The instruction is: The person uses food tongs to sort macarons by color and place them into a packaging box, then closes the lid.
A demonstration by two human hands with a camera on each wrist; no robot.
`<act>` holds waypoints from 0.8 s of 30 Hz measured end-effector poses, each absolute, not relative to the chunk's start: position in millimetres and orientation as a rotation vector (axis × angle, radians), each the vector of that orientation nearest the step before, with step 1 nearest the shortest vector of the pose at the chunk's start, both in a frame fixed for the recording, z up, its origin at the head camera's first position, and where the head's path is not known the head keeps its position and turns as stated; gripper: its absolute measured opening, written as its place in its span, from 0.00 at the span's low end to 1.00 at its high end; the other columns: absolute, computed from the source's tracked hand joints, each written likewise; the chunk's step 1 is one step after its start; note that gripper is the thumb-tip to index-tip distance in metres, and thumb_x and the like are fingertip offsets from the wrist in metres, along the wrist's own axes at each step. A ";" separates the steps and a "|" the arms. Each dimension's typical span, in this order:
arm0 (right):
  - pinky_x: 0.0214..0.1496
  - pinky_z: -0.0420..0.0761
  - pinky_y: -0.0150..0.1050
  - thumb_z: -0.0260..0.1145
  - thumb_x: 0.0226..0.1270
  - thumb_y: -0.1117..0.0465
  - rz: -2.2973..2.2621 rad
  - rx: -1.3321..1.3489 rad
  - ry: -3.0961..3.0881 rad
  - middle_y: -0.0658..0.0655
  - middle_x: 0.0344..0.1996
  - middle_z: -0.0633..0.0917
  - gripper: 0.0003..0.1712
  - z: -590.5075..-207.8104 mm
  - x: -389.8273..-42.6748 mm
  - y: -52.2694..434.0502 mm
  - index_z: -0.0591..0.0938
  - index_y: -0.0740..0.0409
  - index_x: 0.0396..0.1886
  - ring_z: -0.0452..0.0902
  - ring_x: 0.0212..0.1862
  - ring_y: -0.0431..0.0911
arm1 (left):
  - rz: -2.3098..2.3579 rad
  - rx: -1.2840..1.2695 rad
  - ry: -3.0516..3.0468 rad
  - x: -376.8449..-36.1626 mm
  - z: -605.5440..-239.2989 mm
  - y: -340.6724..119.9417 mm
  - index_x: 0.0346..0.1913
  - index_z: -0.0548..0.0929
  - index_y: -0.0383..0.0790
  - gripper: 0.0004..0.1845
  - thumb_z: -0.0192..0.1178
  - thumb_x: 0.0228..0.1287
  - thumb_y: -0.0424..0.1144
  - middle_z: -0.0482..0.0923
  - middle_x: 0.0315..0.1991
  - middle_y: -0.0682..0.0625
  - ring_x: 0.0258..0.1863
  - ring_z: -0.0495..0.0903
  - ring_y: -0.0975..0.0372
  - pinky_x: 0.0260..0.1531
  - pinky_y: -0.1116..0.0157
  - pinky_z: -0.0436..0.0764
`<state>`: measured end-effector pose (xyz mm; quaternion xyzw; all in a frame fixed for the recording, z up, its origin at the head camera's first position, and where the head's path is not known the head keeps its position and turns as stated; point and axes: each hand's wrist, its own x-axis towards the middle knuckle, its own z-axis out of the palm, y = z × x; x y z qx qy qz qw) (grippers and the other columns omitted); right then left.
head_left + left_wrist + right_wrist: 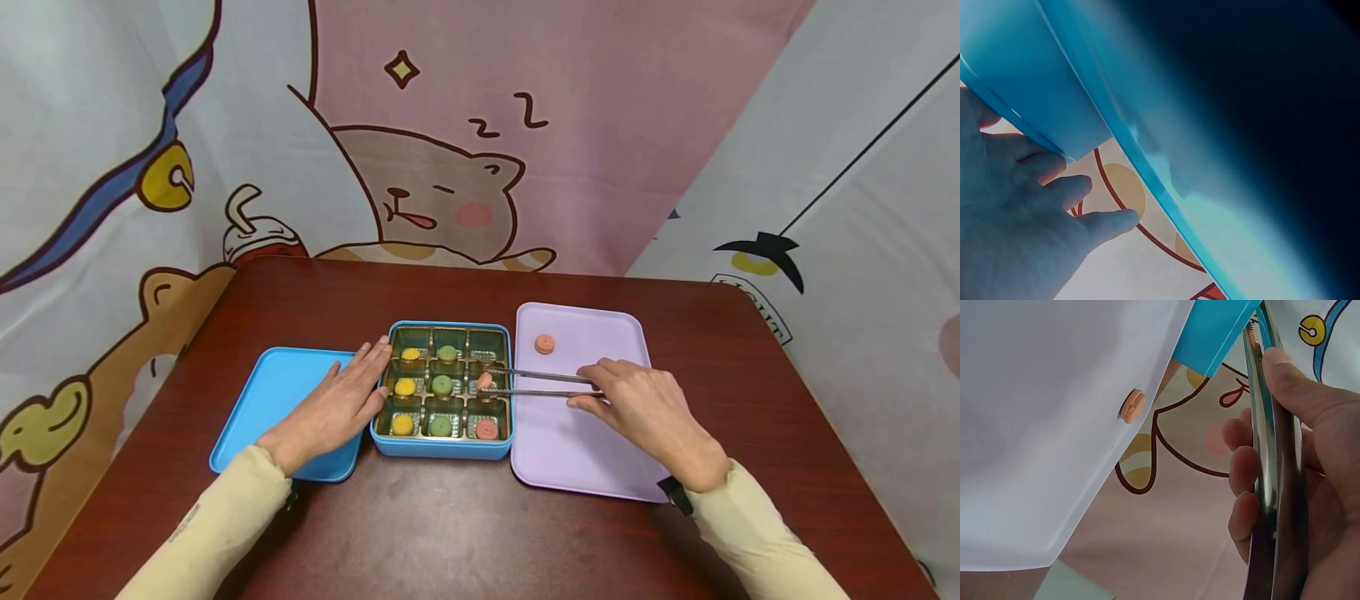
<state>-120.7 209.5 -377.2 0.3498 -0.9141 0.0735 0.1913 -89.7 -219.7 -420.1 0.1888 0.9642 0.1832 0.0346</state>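
Blue lid [277, 392] left, lilac tray [600, 450] right of box [442, 450].

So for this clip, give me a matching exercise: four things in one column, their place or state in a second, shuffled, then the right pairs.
Things:
1. left hand
2. tongs
3. lone pink cookie
4. blue lid

Places or states:
A. lies on the lilac tray, apart from the rest
B. held in the right hand, tips pinching a pink cookie over the blue box
C. flat on the table, left of the box
D. rests flat against the box's left wall

Pairs: 1-D, 2-B, 3-A, 4-C
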 end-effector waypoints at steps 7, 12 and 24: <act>0.16 0.71 0.37 0.83 0.53 0.45 0.212 0.976 -2.562 0.46 0.24 0.82 0.22 -377.9 -119.7 211.7 0.88 0.55 0.39 0.73 0.22 0.39 | 0.551 0.580 2.962 -90.3 -419.3 -219.4 0.84 0.49 0.38 0.35 0.45 0.85 0.48 0.41 0.85 0.46 0.82 0.46 0.45 0.72 0.32 0.52; 0.17 0.71 0.37 0.82 0.54 0.44 0.236 0.955 -2.540 0.47 0.25 0.84 0.23 -380.0 -118.9 217.4 0.88 0.55 0.40 0.75 0.23 0.40 | 0.548 0.581 2.962 -90.6 -418.8 -219.1 0.84 0.49 0.38 0.35 0.46 0.85 0.48 0.42 0.85 0.45 0.82 0.46 0.44 0.72 0.32 0.53; 0.19 0.74 0.41 0.84 0.50 0.48 0.339 0.794 -2.537 0.52 0.32 0.88 0.25 -380.7 -123.6 244.2 0.88 0.58 0.44 0.79 0.25 0.42 | 0.560 0.580 2.961 -89.9 -420.0 -219.4 0.84 0.49 0.38 0.35 0.46 0.85 0.48 0.42 0.85 0.46 0.82 0.46 0.45 0.72 0.32 0.52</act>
